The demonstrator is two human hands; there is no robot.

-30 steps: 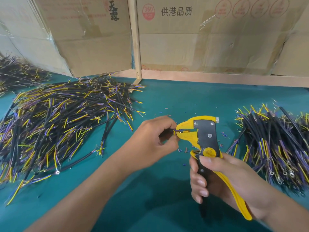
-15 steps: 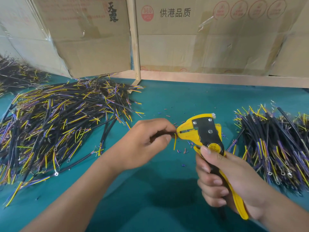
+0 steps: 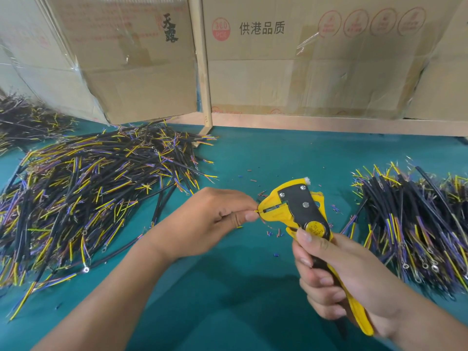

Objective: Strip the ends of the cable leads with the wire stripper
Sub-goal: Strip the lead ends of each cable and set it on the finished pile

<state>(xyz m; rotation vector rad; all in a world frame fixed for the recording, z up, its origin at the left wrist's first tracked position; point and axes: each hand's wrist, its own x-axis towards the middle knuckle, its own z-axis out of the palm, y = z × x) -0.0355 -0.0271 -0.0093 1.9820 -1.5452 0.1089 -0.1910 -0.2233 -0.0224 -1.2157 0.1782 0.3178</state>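
My right hand (image 3: 336, 274) grips the handles of a yellow and black wire stripper (image 3: 301, 211), its jaws pointing left. My left hand (image 3: 215, 219) pinches a cable lead (image 3: 257, 211) between thumb and fingertips; only its short yellow tip shows, right at the mouth of the jaws. The rest of that cable is hidden inside my fist. A big loose heap of black cables (image 3: 83, 188) with yellow, blue and purple leads lies to the left. A second, tidier pile of cables (image 3: 415, 224) lies to the right of the stripper.
The teal mat (image 3: 228, 300) carries small bits of stripped insulation (image 3: 272, 233) around the stripper. Cardboard boxes (image 3: 304, 72) and a wooden post (image 3: 202, 72) wall off the back. Another cable heap (image 3: 22, 120) sits far left.
The stripper has tilted further and shifted slightly right. My left hand has moved a lead's tip up to the jaw mouth. Both piles lie as before.
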